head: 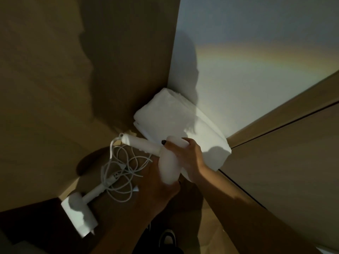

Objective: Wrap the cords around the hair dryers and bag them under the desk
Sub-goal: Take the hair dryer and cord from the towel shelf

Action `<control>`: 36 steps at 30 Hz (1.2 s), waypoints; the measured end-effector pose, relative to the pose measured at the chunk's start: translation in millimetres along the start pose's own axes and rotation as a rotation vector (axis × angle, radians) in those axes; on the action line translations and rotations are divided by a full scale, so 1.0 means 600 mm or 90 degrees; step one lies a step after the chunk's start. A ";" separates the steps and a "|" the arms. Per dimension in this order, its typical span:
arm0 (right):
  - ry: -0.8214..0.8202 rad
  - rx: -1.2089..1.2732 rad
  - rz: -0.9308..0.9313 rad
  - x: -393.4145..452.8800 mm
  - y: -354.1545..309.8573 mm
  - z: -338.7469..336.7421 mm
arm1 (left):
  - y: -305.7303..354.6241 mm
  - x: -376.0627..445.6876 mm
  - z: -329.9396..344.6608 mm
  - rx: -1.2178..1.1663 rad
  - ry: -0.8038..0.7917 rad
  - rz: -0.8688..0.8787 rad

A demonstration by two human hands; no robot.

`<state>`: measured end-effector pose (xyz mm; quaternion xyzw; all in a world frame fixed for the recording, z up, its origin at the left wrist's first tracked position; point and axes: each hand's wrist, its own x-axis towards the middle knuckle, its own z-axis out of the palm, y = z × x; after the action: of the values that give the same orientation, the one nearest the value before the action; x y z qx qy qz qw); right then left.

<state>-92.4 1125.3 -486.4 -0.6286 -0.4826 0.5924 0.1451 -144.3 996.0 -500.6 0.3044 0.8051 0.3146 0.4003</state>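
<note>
At frame centre both hands lift one white hair dryer (167, 162), right hand (190, 158) fingers curled round its barrel, left hand (156, 184) cupping underneath, fingers hidden, probably freeing its tangled cord (122, 169) for wrapping; the second dryer (80, 208) lies lower left.

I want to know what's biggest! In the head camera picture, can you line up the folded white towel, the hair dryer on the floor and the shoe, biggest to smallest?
1. Folded white towel
2. Hair dryer on the floor
3. Shoe, partly hidden, so unsure
</note>
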 end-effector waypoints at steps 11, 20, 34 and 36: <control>-0.002 0.096 -0.001 0.000 -0.003 -0.068 | -0.061 0.037 -0.067 -0.169 0.211 -0.014; -0.003 0.270 0.071 -0.005 -0.003 -0.112 | -0.203 0.118 -0.082 0.082 0.041 -0.330; 0.001 0.370 0.108 -0.017 0.008 -0.165 | -0.093 0.148 -0.118 -0.119 0.189 -0.214; -0.010 0.408 0.092 -0.029 0.013 -0.171 | -0.082 0.149 -0.125 -0.134 0.241 -0.206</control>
<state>4.6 1147.7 -455.4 -0.5789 -0.2268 0.7279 0.2892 -262.7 1011.9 -542.0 0.0646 0.8666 0.3797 0.3173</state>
